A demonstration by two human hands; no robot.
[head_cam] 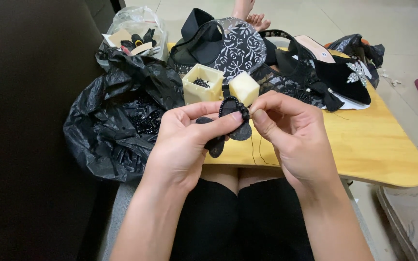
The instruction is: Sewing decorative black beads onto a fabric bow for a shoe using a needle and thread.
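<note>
My left hand [187,137] grips a small black fabric bow piece [233,130] edged with a curved row of black beads [231,101]. My right hand [286,130] pinches at the beaded edge with thumb and forefinger, apparently on a needle too small to make out. A thin black thread [255,150] hangs from there over the yellow wooden lap table [373,145]. Both hands meet just above the table's near edge, over my lap.
A black plastic bag [117,121] of black beads lies at the left. Two cream square containers [202,83] stand behind the hands, one holding beads. Black lace fabric [240,46], a black embellished shoe [339,72] and a clear bag of oddments [134,34] crowd the far side.
</note>
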